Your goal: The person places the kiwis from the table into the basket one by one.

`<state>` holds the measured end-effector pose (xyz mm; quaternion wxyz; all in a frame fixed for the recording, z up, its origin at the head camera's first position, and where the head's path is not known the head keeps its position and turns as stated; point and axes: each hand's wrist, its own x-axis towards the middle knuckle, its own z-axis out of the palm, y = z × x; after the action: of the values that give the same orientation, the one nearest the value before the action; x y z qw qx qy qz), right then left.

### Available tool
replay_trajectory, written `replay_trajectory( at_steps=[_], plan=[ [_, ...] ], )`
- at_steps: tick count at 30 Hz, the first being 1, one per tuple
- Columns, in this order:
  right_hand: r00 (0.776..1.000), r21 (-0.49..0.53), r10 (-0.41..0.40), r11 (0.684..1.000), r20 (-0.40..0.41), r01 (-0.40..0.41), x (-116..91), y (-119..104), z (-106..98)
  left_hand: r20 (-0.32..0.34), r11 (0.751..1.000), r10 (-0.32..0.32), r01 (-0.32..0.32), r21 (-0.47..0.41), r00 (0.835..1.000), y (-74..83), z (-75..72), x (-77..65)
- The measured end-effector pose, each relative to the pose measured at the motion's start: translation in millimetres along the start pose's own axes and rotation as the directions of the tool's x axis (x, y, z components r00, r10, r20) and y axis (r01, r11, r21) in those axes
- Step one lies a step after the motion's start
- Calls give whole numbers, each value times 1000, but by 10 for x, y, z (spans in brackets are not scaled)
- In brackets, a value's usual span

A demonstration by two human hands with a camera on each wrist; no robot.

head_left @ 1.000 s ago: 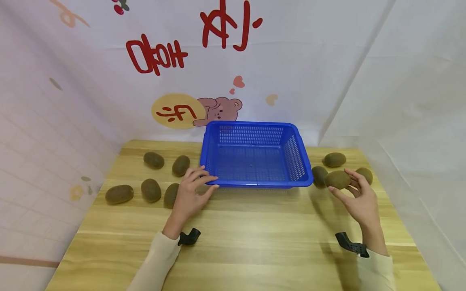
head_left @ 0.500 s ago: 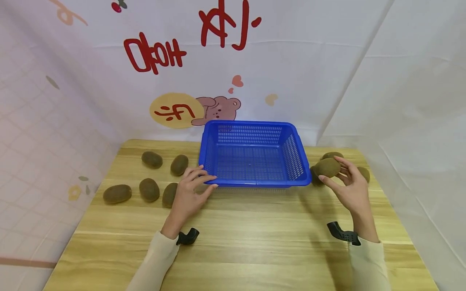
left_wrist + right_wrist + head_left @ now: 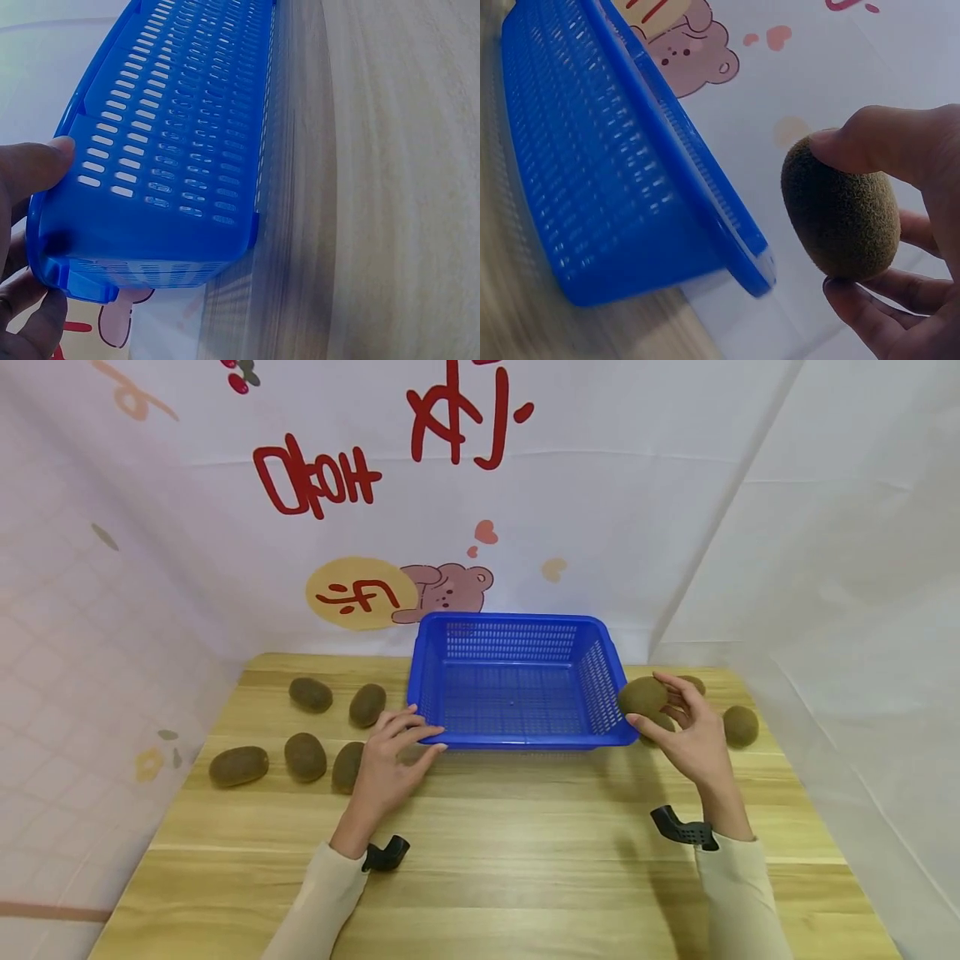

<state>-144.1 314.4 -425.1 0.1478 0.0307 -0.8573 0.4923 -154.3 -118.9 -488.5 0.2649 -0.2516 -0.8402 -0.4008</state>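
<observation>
A blue plastic basket (image 3: 517, 742) with slotted walls stands at the back of the table, and nothing lies inside it. My left hand (image 3: 390, 756) holds the basket's front left corner, its thumb (image 3: 49, 161) on the rim and fingers round the outer side. In my right hand (image 3: 693, 739) a brown fuzzy kiwi (image 3: 844, 214) is pinched between thumb and fingers. That kiwi is raised beside the basket's right rim, overlapping it in the head view. Behind and below the right hand, two kiwis are partly hidden; another kiwi (image 3: 741, 727) sits to its right.
Several kiwis lie on the wooden table (image 3: 517, 860) left of the basket, including one kiwi (image 3: 238, 767) farthest left and one (image 3: 347, 768) partly behind the left hand. A white printed cloth (image 3: 622, 510) hangs close behind the basket and along both sides.
My right hand has carried the kiwi leftward from the right-hand kiwis to the basket's right rim. My left hand has stayed at the basket's corner.
</observation>
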Motion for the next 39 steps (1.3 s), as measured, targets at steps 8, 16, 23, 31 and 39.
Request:
replay_trajectory(
  at_steps=[8, 16, 23, 31, 39],
  plan=[
    [999, -58, -19, 998, 33, 21, 84, -30, 151, 10, 1000, -6, 6, -5, 1000, 13, 22, -5],
    [996, -93, -42, 995, 73, 49, 135, -65, 285, -1, 1000, 6, -6, -11, 1000, 13, 36, -9],
    [995, -174, -19, 984, 94, 35, 163, -63, 303, 6, 1000, -4, 4, -13, 1000, 15, 40, 3],
    [998, -138, -11, 990, 68, 20, 176, -12, 265, -5, 1000, -3, 2, -26, 1000, 23, 27, 4],
    [998, -175, 17, 984, 58, -7, 172, 100, 193, -21, 1000, 12, -13, -29, 1000, 18, 17, -10]
  ],
)
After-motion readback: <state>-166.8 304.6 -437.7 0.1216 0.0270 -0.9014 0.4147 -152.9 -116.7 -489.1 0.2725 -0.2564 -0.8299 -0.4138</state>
